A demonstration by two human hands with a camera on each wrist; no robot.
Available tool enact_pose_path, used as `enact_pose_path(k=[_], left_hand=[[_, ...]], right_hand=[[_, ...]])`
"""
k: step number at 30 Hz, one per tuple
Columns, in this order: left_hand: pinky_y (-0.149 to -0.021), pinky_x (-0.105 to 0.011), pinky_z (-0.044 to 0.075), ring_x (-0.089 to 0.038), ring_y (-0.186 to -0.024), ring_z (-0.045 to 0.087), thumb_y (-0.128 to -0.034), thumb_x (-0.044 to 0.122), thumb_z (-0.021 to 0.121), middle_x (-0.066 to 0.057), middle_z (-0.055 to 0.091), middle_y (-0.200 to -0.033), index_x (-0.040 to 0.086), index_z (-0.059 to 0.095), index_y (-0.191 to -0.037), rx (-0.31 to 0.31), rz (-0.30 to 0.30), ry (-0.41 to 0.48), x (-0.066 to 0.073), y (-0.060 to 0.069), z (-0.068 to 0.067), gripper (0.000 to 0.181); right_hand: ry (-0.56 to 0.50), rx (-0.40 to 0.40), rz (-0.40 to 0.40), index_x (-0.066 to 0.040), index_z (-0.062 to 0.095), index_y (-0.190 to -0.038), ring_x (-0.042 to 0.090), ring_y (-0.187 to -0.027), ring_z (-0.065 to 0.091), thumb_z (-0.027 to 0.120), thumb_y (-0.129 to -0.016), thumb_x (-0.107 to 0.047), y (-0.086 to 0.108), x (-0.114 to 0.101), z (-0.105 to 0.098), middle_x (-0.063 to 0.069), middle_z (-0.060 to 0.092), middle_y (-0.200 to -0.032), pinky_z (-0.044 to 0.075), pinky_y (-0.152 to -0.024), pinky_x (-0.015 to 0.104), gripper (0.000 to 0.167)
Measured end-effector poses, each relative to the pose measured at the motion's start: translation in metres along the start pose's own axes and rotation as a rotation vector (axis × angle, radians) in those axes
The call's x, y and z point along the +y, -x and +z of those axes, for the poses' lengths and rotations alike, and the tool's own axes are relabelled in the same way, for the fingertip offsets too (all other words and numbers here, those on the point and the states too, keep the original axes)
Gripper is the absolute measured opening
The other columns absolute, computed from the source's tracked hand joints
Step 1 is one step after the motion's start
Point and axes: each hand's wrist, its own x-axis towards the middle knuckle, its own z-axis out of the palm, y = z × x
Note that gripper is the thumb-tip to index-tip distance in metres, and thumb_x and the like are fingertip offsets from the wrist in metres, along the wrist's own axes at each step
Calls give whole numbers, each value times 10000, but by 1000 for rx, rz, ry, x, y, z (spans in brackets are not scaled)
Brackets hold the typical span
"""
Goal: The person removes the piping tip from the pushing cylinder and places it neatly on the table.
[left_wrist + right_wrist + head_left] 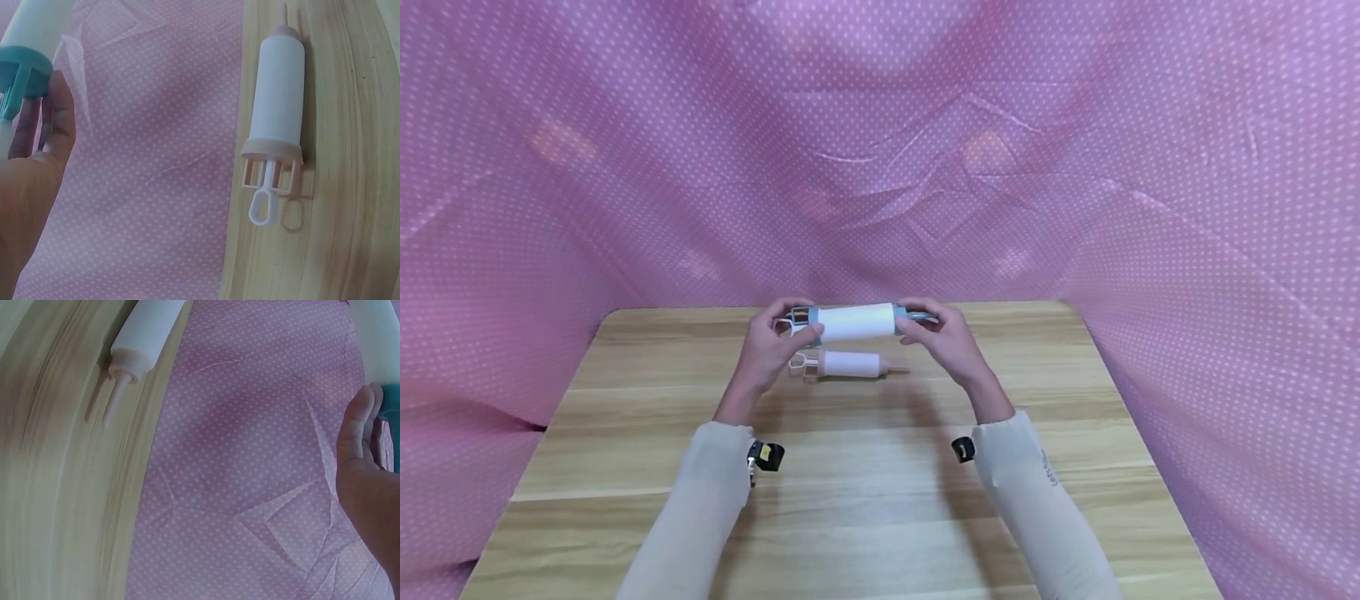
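Note:
A large plunger syringe with a white barrel and teal ends (pixel 856 322) is held level above the far part of the table. My left hand (pixel 765 348) grips its handle end, thumb on the near side by the teal collar (pixel 28 61). At the nozzle end, my right hand (pixel 952 343) pinches the other teal cap (pixel 391 400) between thumb and fingers. A second syringe (pixel 852 364), white with pale pink ends, lies on the table just nearer than the held one. Its looped plunger handle (pixel 264 207) points left and its thin nozzle (pixel 116 400) right.
The wood-grain table (pixel 865 517) has rounded far corners. Pink dotted cloth (pixel 880 167) hangs behind it and along both sides, close to the far edge. Small black devices (pixel 767 456) are strapped at both wrists over pale sleeves.

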Motion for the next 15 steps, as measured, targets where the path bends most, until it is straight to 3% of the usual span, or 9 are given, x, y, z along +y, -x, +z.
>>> enact_pose_path(k=[4,8,15], left_hand=[[-1025,-441,427,-254,-1036,558,-876,203,795,-109,610,-1141,26,614,-1248,2,5,0,1,2,-1,450],[-1016,-440,435,-250,-1041,560,-872,215,802,-108,614,-1148,40,624,-1249,-10,8,-8,2,4,-1,452],[-1044,-437,409,-237,-1060,555,-884,205,793,-117,623,-1162,31,622,-1274,-7,24,-10,-3,8,0,460]], right_hand=[[-77,-2,46,82,549,-1324,262,-938,690,598,-1035,-134,1,2,1,214,565,-1204,605,-838,385,364],[-56,20,65,86,581,-1239,239,-900,692,612,-1027,-125,2,1,0,199,598,-1149,610,-803,360,301],[-43,1,56,79,595,-1261,371,-1031,648,668,-960,7,7,1,-3,190,559,-1293,599,-862,399,318]])
